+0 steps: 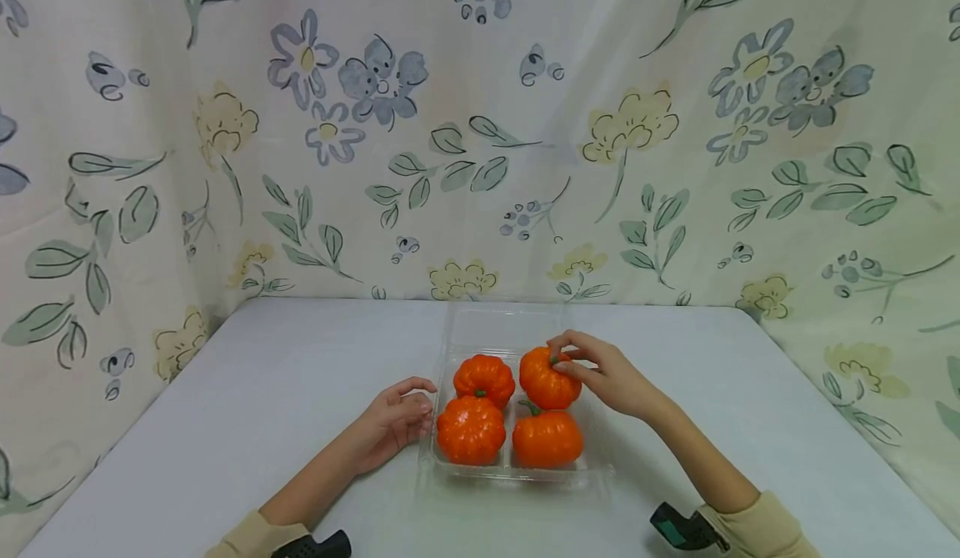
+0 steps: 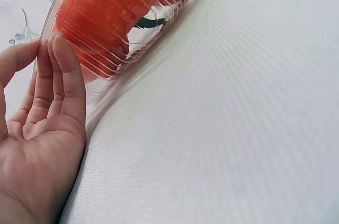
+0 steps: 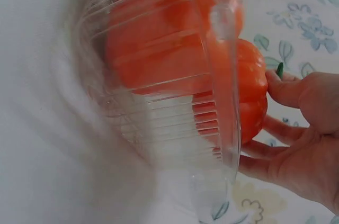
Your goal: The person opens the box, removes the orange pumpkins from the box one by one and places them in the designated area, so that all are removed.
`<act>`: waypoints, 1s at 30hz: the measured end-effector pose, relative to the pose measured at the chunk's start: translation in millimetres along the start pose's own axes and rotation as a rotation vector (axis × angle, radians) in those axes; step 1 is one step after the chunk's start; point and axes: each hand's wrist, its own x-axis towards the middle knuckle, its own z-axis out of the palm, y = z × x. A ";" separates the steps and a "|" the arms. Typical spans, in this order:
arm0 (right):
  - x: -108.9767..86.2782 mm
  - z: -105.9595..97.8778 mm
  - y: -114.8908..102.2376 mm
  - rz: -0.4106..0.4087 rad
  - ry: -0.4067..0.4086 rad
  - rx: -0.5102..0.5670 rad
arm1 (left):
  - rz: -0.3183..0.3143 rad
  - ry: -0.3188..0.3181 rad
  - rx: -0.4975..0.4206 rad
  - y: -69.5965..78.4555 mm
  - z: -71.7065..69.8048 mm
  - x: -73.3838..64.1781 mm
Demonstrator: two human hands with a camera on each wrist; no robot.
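Note:
A clear plastic container [image 1: 525,473] on the table holds several small orange pumpkins with green stems. My right hand [image 1: 609,374] grips the far right pumpkin [image 1: 546,384] near its stem. In the right wrist view, this pumpkin [image 3: 251,89] shows partly above the container's rim, with my thumb and fingers around its side. The near right pumpkin [image 1: 547,441], far left pumpkin [image 1: 483,377] and near left pumpkin [image 1: 471,431] sit inside. At the container's left wall, my left hand [image 1: 393,424] has fairly straight fingers; in the left wrist view its fingertips [image 2: 64,49] touch the clear wall.
The container's clear lid [image 1: 510,322] lies folded back toward the far table edge. A white cloth covers the table [image 1: 315,349]. Behind it hangs a floral curtain [image 1: 480,66].

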 end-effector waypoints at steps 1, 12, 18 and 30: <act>-0.1 -0.5 -0.4 0.003 -0.002 0.006 | 0.000 0.001 0.001 -0.1 -0.1 -0.2; -1.3 -2.5 -1.9 0.038 -0.051 0.089 | 0.025 -0.020 -0.008 -0.2 -0.9 -1.1; -0.4 -0.2 -4.3 0.060 -0.055 0.101 | 0.020 -0.014 -0.007 -0.8 -1.1 -0.6; -0.2 3.3 -5.5 0.085 -0.016 0.131 | 0.009 -0.007 -0.008 0.3 -0.1 -1.1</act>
